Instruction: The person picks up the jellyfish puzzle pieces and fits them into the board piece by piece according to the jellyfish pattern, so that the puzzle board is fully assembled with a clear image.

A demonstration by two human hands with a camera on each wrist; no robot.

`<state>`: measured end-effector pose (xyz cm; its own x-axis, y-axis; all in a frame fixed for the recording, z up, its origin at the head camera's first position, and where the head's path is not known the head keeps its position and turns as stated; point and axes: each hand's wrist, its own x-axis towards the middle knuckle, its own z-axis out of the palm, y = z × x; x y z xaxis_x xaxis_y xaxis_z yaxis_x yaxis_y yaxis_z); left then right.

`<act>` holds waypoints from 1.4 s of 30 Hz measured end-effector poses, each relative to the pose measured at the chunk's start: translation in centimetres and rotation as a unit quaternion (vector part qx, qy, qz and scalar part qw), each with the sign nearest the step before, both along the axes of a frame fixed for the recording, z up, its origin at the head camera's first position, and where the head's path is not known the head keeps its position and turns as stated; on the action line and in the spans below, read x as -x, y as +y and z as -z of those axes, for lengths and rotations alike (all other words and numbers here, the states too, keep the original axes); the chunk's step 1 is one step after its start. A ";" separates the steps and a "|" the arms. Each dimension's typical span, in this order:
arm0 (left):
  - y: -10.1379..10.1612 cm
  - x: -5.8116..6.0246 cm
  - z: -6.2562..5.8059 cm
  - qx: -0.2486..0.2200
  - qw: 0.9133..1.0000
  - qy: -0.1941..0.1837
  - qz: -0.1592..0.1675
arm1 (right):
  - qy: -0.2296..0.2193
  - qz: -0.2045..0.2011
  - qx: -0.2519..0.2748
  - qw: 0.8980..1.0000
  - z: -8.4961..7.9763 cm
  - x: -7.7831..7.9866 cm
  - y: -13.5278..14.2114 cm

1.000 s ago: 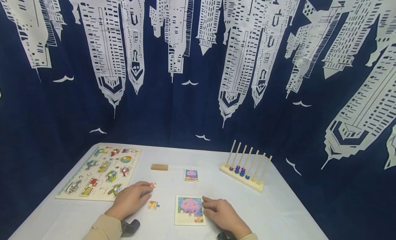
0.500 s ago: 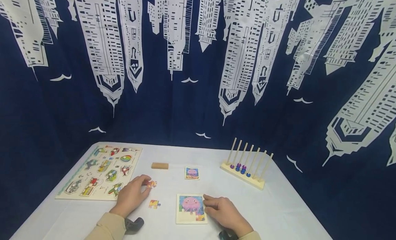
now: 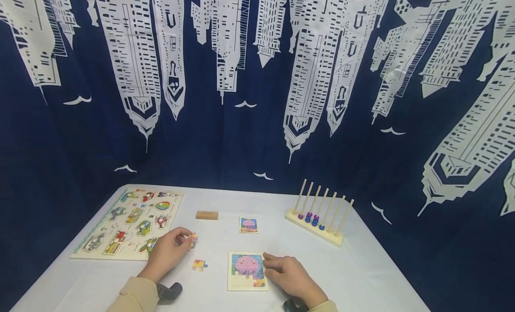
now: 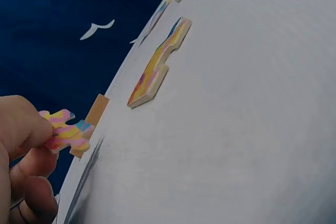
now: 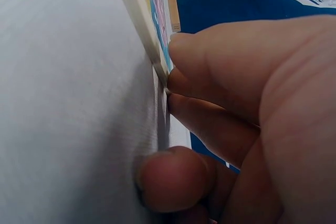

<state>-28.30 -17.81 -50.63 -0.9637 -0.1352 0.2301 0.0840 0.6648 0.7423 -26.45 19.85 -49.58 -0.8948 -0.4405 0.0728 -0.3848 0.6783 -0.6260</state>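
Note:
My left hand [image 3: 166, 254] pinches a small pink-and-yellow jigsaw piece [image 4: 68, 132] between thumb and fingers, left of the table's middle. A second jigsaw piece [image 3: 198, 265], yellow with a blue tab, lies flat on the table just nearer to me. The framed jigsaw puzzle [image 3: 237, 283] lies in front, with a pink jellyfish filling its upper part and bare wood at its lower left. My right hand [image 3: 290, 276] holds the right edge of that puzzle, thumb and bent fingertips at its rim [image 5: 139, 14].
A small jellyfish picture card [image 3: 248, 225] lies behind the puzzle, with a wooden block [image 3: 207, 215] to its left. A large vehicle peg puzzle [image 3: 96, 231] covers the table's left side. A bead stand with upright rods [image 3: 338, 241] stands at the back right.
My left hand first lifts the jigsaw piece from its place, then draws it slightly left and turns it more upright. My right hand stays at the puzzle's edge.

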 end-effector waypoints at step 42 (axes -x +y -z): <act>12.4 -4.6 1.1 -0.043 0.965 0.045 0.255 | 0.024 -0.006 0.007 1.000 0.3 0.3 0.3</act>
